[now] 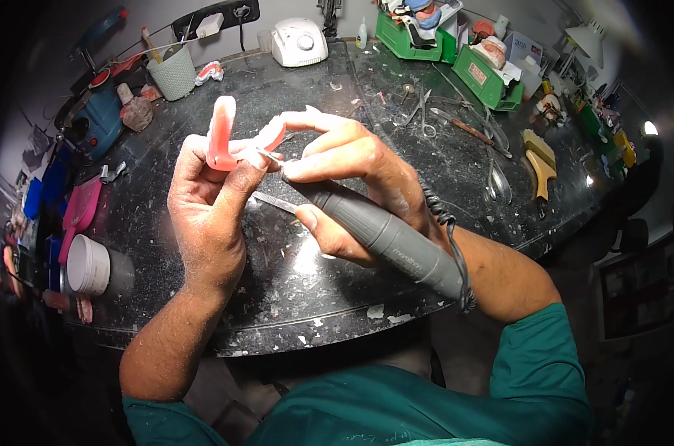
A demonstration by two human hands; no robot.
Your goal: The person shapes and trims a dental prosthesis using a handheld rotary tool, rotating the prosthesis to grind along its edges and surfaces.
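My left hand (211, 215) grips a pink U-shaped denture piece (220, 145), its arms pointing up, with thumb and fingers around its lower part. My right hand (359, 163) holds a grey rotary handpiece (378, 238) with a coiled cord. The bit at its front end is at the denture beside my left thumb; whether it touches cannot be made out. A thin ridged metal strip (274, 201) lies under the handpiece by my right thumb, and I cannot tell whether it is held.
Around the black speckled worktop (485, 230) are a white control box (298, 43), green bins (486, 78), scissors and metal tools (427, 123), a brush (539, 167), a textured cup (172, 78), a blue machine (99, 123), a pink dustpan (80, 208) and a white tub (86, 264).
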